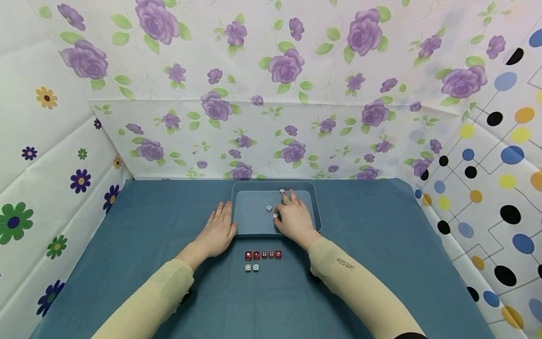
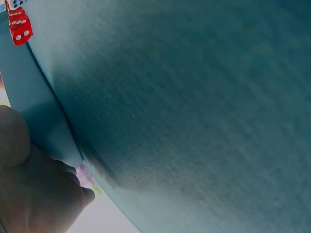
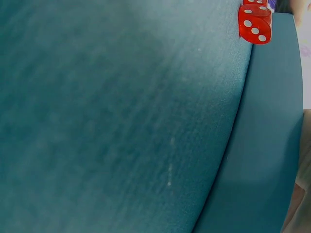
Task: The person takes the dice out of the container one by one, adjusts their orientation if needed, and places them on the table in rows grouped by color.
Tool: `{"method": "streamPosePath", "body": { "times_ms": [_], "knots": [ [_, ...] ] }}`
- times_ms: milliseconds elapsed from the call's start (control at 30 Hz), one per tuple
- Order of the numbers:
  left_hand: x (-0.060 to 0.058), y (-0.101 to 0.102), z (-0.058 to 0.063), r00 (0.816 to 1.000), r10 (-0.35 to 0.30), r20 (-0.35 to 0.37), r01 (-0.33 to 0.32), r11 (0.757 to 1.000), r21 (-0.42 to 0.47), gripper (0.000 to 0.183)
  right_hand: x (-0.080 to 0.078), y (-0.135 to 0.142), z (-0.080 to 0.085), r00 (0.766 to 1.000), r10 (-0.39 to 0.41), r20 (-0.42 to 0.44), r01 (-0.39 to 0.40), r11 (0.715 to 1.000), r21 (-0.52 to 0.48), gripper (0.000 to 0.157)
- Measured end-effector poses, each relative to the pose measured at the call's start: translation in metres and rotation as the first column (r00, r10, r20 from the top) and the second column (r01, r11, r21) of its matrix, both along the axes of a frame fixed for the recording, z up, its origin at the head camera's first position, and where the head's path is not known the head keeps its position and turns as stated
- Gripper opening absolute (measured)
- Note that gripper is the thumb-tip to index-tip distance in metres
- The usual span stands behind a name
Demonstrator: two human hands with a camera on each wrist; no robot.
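My right hand (image 1: 295, 219) reaches over the right half of the blue-grey tray (image 1: 254, 225), its fingers stretched toward the back wall. A white die (image 1: 282, 190) is right at one fingertip, and another white die (image 1: 275, 215) lies at the thumb. Just left of that hand, a third white die (image 1: 268, 208) sits on the tray floor. My left hand (image 1: 218, 231) lies against the tray's left edge with fingers extended. In front of the tray, several red dice (image 1: 264, 254) stand in a row, with two white dice (image 1: 251, 268) in a row nearer me.
A blue cloth (image 1: 372, 235) covers the table under the tray. Behind it rises a floral sheet (image 1: 262, 122), with patterned sheets at both sides. The right wrist view shows red dice (image 3: 255, 24) close to the tray's front wall (image 3: 262, 126).
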State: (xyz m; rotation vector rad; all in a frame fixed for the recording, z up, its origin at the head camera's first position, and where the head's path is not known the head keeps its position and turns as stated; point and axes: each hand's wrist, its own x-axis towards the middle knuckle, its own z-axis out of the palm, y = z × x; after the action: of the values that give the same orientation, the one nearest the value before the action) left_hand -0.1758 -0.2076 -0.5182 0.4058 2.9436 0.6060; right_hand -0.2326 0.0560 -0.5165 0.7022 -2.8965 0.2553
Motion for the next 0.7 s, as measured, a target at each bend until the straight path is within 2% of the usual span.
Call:
{"method": "streamPosePath", "body": {
  "times_ms": [300,500,700],
  "knots": [
    [0.002,0.0008,0.0051,1.0,0.003,-0.005,-0.003,1.0,-0.017,0.07,-0.0006,0.0013,0.0007,1.0,0.014,-0.016,-0.015,1.0,-0.022,0.013],
    [0.0015,-0.0003,0.0031,1.0,0.001,0.0,-0.001,1.0,-0.011,0.07,0.0006,0.0032,0.0022,0.998,0.049,-0.049,-0.051,0.998,-0.047,0.014],
    [0.0015,-0.0009,-0.0004,1.0,-0.009,-0.025,0.009,1.0,0.022,0.069,0.0034,0.0056,0.0075,0.995,0.073,-0.069,-0.079,0.993,-0.09,0.014]
  ]
}}
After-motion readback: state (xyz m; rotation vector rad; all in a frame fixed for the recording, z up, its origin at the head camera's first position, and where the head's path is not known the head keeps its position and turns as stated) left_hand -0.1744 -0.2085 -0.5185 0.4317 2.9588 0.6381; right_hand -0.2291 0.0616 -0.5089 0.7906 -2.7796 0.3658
